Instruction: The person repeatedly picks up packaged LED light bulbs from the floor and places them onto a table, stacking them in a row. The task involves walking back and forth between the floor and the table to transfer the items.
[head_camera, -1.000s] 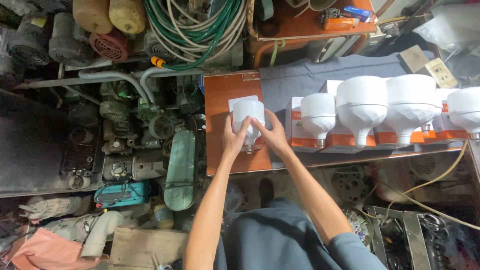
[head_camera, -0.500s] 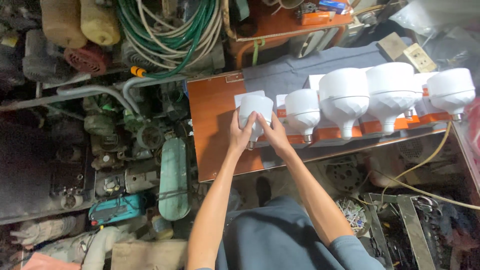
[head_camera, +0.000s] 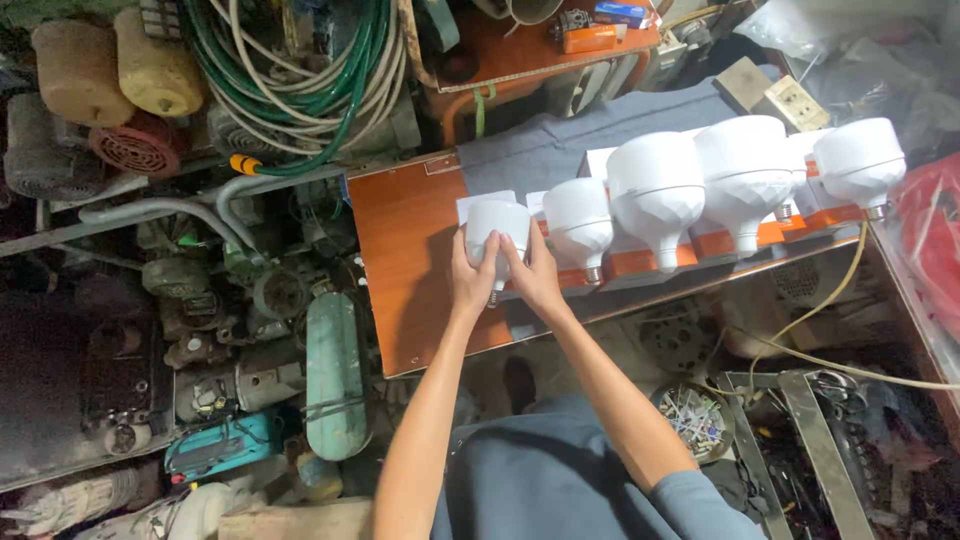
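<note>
**Both hands on the leftmost white bulb at the board's near edge**

Nearest the camera: grey-clad lap and two bare forearms reaching forward over the edge of an orange-brown board (head_camera: 400, 250); a round tin of small screws (head_camera: 697, 418) sits low to the right, by a metal frame (head_camera: 800, 440).

Left hand (head_camera: 470, 280) and right hand (head_camera: 535, 275) meet around a small white bulb (head_camera: 497, 225); fingers of both curl round its sides, thumbs at the near side, closed on it from left and right; the bulb stands at the left end of a row, its base low between the palms; whether the base is seated in a holder cannot be told.

To its right, on an orange strip (head_camera: 640, 262): a second small bulb (head_camera: 578, 220), just beside; then two large bulbs (head_camera: 655, 190) (head_camera: 745, 170) and a further one (head_camera: 860, 160).

Beyond the row: grey cloth (head_camera: 560, 150) on the board; farther back, coiled green and white hoses (head_camera: 300, 80); at left, old motors and pipes (head_camera: 180, 270).
</note>
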